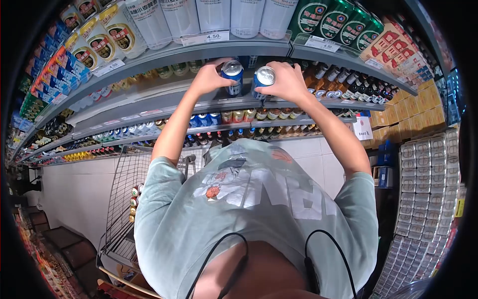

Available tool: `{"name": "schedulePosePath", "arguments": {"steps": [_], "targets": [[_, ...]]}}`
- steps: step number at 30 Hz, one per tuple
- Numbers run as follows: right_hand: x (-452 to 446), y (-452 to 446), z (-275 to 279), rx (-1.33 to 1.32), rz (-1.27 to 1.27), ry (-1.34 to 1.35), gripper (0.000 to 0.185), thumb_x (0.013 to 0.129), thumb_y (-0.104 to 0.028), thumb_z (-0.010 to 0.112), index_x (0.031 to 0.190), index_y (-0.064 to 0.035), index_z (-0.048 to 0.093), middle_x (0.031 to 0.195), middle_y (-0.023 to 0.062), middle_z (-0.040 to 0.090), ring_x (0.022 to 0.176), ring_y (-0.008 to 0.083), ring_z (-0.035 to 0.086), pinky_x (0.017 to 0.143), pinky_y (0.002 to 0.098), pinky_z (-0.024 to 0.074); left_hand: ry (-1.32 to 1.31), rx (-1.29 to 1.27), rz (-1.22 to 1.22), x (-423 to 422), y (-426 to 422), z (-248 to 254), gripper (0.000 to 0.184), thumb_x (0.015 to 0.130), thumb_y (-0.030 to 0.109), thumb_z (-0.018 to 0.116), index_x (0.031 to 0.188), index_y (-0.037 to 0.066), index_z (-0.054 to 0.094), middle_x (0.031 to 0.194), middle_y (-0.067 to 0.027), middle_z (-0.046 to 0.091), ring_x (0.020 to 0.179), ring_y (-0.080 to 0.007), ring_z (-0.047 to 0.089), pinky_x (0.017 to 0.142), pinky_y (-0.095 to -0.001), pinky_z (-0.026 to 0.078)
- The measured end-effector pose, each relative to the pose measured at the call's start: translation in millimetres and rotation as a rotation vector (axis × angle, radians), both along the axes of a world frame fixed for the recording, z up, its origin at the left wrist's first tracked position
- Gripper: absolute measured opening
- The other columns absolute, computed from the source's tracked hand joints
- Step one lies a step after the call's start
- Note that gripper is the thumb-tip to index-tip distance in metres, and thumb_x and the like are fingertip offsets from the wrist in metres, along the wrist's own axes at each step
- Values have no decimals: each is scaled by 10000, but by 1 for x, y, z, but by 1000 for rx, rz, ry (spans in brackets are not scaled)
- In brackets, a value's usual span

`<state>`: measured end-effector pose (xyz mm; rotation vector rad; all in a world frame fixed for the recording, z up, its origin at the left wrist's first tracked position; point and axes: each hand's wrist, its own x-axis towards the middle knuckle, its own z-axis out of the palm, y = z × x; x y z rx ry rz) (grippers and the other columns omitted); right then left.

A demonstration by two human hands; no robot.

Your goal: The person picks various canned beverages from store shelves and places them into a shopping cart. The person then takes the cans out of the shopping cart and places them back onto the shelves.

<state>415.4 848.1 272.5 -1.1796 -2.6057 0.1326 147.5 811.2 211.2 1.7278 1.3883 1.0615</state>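
Your left hand (206,79) grips one blue can (234,88), your right hand (290,82) a second blue can (257,83) — side by side near the shelf lip (209,106) (whether they rest there, I can't tell). A looser hold could drop either; beyond, stray right knuckles might knock the brown bottles (326,82).

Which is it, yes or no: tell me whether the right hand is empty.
No, the right hand holds a blue can by its side.
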Motion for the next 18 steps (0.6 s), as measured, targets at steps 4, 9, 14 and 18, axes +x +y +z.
{"name": "schedulePosePath", "arguments": {"steps": [4, 9, 14, 18], "targets": [[-20, 27, 5, -176, -18, -50, 786, 651, -564, 810, 1227, -64, 621, 1153, 178, 686, 1132, 352, 624, 958, 450, 488, 59, 36, -31, -6, 21, -19, 831, 640, 192, 897, 1372, -7, 557, 1327, -137, 616, 1194, -207, 595, 960, -326, 511], [-28, 55, -27, -90, 9, -89, 821, 671, -540, 798, 1303, -62, 581, 1240, 188, 645, 1173, 378, 595, 971, 457, 483, 48, 4, -78, -3, 36, -32, 823, 636, 184, 917, 1371, 48, 571, 1323, -108, 620, 1216, -213, 583, 906, -330, 527], [-33, 72, -50, -135, 42, -139, 835, 687, -489, 802, 1356, -61, 547, 1289, 197, 605, 1216, 393, 555, 1029, 461, 446, 30, -19, -134, -5, 46, -56, 799, 651, 184, 923, 1359, 41, 580, 1310, -106, 627, 1207, -198, 584, 913, -323, 526], [-33, 82, -57, -190, 90, -167, 864, 707, -487, 794, 1396, -57, 502, 1382, 224, 524, 1277, 416, 491, 1076, 483, 400, 11, -34, -106, -1, 45, -60, 805, 658, 203, 924, 1361, 27, 573, 1319, -116, 624, 1208, -214, 581, 1008, -342, 476]]}}
